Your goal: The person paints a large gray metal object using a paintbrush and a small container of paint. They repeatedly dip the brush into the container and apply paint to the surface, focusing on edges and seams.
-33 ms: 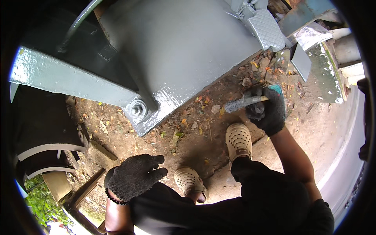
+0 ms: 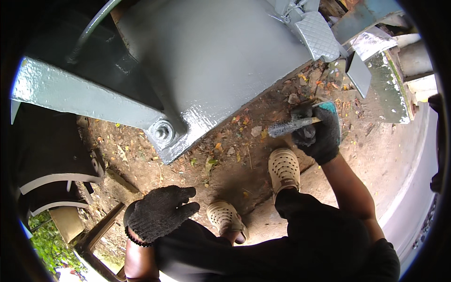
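My right hand (image 2: 322, 136), in a black knit glove, is closed around a paintbrush (image 2: 293, 126) to the right of the grey metal plate. The brush's grey, paint-coated head points left and its pale handle runs into the grip. A teal patch (image 2: 327, 107) shows at the top of this hand; I cannot tell what it is. My left hand (image 2: 162, 211), also gloved in black, lies over my left knee with thumb and finger apart, holding nothing. Ahead is a glossy grey metal plate (image 2: 225, 61) with a bolt and nut (image 2: 162, 133) at its near corner.
A grey beam (image 2: 89, 91) joins the plate's corner from the left. A diamond-patterned pedal (image 2: 318, 35) stands at the far right. My beige clogs (image 2: 284, 168) rest on dirt ground with scattered leaves. A rusty brown frame (image 2: 101, 228) is at lower left, and a pale curved surface (image 2: 413, 174) at right.
The whole view has shifted very slightly to the left. Both hands keep almost the same pose, and the paintbrush stays in the right one.
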`<state>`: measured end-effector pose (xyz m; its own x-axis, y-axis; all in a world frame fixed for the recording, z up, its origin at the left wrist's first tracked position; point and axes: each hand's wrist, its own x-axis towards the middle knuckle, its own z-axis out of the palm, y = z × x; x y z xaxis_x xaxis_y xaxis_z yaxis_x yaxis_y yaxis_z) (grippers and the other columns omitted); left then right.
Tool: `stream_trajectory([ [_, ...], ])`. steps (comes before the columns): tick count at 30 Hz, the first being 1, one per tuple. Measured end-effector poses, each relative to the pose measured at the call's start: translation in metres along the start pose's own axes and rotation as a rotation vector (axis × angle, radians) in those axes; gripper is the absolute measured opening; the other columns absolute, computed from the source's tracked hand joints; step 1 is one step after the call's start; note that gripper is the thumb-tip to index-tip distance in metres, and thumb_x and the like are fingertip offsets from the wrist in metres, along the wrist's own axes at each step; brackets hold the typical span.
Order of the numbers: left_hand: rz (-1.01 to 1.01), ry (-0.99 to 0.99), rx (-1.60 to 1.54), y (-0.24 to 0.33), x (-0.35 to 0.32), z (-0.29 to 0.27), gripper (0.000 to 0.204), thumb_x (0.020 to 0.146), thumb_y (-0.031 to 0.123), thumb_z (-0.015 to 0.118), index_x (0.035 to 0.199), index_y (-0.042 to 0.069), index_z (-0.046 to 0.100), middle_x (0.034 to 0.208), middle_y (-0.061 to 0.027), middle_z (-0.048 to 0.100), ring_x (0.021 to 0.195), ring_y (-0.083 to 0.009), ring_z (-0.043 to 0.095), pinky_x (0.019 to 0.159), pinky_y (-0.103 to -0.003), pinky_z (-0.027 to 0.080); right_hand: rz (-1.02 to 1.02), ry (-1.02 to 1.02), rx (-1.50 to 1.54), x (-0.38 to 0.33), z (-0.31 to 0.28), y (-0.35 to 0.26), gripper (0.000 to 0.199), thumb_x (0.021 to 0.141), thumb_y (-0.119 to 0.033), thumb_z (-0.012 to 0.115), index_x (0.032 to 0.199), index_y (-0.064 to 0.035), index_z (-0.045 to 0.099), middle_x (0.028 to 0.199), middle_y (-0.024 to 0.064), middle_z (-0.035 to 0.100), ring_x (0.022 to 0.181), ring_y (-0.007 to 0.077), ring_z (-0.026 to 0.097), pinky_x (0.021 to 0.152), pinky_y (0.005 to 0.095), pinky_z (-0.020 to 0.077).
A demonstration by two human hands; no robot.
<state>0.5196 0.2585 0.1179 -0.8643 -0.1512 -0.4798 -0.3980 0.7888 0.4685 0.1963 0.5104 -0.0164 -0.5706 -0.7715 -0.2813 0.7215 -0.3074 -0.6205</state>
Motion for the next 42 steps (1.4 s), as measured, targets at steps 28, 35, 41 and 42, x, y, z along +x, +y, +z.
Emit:
stream_trajectory([
  [28,0.243,-0.106,-0.025,-0.001,0.053,0.0,0.041,0.103,0.042,0.064,0.126,0.01,0.074,0.126,-0.0146,0.074,0.11,-0.0355,0.071,0.094,-0.046,0.058,-0.143,0.478,-1.04,-0.032,-0.048,-0.003,0.041,0.066,-0.008,0.098,0.093,-0.0081,0.067,0.104,0.0066,0.068,0.095,0.0222,0.069,0.083,0.0345,0.0565],
  [35,0.212,-0.137,0.066,0.002,0.059,0.006,0.045,0.103,0.046,0.064,0.124,0.008,0.074,0.124,-0.0151,0.074,0.113,-0.036,0.07,0.097,-0.047,0.057,-0.569,0.115,-1.363,-0.023,-0.031,-0.023,0.037,0.099,-0.045,0.063,0.097,-0.0089,0.064,0.06,0.0018,0.052,0.043,0.0158,0.047,0.042,0.0313,0.04],
  [41,0.047,-0.247,-0.002,0.006,0.071,0.005,0.047,0.103,0.046,0.064,0.127,0.007,0.073,0.12,-0.0186,0.074,0.114,-0.0378,0.069,0.098,-0.047,0.055,-0.206,0.11,-0.228,-0.029,-0.008,-0.038,0.028,0.079,-0.01,0.088,0.099,-0.0067,0.068,0.099,0.0082,0.061,0.091,0.0223,0.064,0.077,0.0368,0.0569],
  [42,0.044,-0.234,-0.018,0.009,0.074,0.005,0.049,0.103,0.046,0.064,0.13,0.007,0.071,0.121,-0.0192,0.074,0.115,-0.0381,0.069,0.099,-0.047,0.055,0.05,0.131,0.295,-0.034,-0.01,-0.043,0.028,0.082,-0.011,0.086,0.103,-0.0066,0.068,0.096,0.0077,0.062,0.088,0.0221,0.064,0.076,0.0366,0.0572],
])
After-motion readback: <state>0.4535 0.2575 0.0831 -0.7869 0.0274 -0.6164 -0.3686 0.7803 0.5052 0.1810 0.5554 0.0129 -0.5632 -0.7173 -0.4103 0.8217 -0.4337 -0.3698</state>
